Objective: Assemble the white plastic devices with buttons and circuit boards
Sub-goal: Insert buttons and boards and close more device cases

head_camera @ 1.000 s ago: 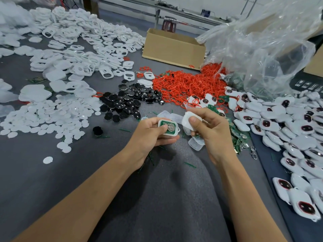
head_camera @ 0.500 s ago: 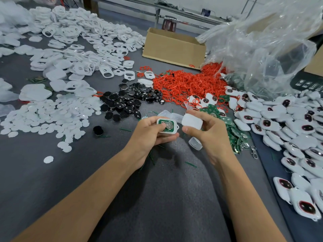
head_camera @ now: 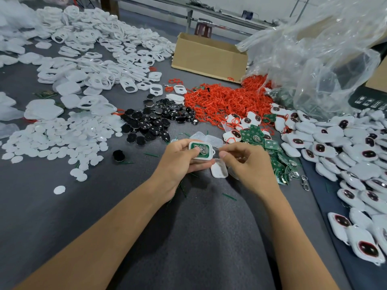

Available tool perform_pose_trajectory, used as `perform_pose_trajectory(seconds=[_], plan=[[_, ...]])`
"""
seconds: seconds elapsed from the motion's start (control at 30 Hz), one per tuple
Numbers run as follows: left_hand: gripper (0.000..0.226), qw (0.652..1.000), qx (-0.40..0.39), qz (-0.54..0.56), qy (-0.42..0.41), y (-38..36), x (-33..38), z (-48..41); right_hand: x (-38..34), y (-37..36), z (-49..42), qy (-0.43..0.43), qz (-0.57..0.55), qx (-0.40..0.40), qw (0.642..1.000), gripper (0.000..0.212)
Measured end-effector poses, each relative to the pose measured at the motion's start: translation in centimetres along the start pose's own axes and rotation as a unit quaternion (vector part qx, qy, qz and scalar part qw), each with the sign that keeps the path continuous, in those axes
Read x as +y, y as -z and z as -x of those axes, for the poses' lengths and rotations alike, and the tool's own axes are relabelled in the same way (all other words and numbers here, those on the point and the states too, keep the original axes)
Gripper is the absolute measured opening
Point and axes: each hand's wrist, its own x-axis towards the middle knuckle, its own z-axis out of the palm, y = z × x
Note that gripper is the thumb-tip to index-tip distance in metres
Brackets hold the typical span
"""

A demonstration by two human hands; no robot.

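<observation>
Hidden: the right hand has its fingers curled, tips drawn together just right of the white shell; whether they pinch anything cannot be told.
Veiled: a crumpled clear bag, far right beyond the shell, blurs its contents.
Cut off: the heap of finished devices, right of the shell, runs past the edge.
Materials: grey felt-like tabletop; glossy black buttons beyond-left of the shell; thin red rings beyond it; flat white discs far left.
Shell: a rounded rectangle held over mid-tabletop, with a green circuit board seated inside.
Left hand: grips the shell, thumb on the board.
Loose cover: white, rounded, just below-right of the shell; whether it touches the right hand is unclear.
</observation>
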Motion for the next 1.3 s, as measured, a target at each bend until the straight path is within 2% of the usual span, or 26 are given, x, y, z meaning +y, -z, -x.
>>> perform_pose_trajectory(seconds=[0.13, 0.2, 0.27, 0.37, 0.47, 0.57, 0.67, 1.0, 1.13, 1.3], plan=[[0.019, 1.0, 0.011, 0.007, -0.004, 0.0, 0.0, -0.1, 0.3, 0.5, 0.4, 0.028, 0.163, -0.092, 0.982, 0.035], [0.02, 1.0, 0.013, 0.004, -0.007, 0.1, 0.0, -0.1, 0.2, 0.3, 0.5, 0.037, 0.215, -0.085, 0.972, 0.03], [0.02, 1.0, 0.017, 0.007, -0.009, 0.2, 0.0, -0.1, 0.3, 0.3, 0.4, 0.056, 0.215, -0.055, 0.973, 0.019], [0.019, 1.0, 0.02, 0.01, -0.01, 0.2, -0.1, -0.2, 0.0, 0.6, 0.4, 0.049, 0.123, 0.004, 0.991, 0.024], [0.02, 1.0, 0.018, 0.0, -0.01, 0.3, -0.1, -0.3, -0.6, 1.0, 0.4, -0.007, -0.065, 0.024, 0.998, 0.03], [0.02, 1.0, 0.013, -0.009, -0.01, 0.3, -0.2, -0.3, -1.1, 1.0, 0.4, -0.038, -0.234, 0.004, 0.971, 0.036], [0.02, 1.0, 0.008, -0.011, -0.011, 0.3, -0.2, -0.4, -1.3, 1.0, 0.5, -0.061, -0.328, -0.019, 0.943, 0.036], [0.021, 1.0, -0.008, -0.029, -0.005, 0.4, -0.4, -0.4, -1.1, 0.9, 0.4, -0.074, -0.366, -0.023, 0.928, 0.018], [0.022, 0.999, -0.021, -0.029, 0.0, 0.3, -0.4, -0.2, -1.0, -0.1, 0.1, -0.095, -0.348, -0.011, 0.933, 0.021], [0.041, 0.999, -0.032, 0.017, 0.001, 0.2, 0.0, -0.1, -1.1, -1.1, -0.2, -0.129, -0.328, -0.022, 0.936, 0.017]])
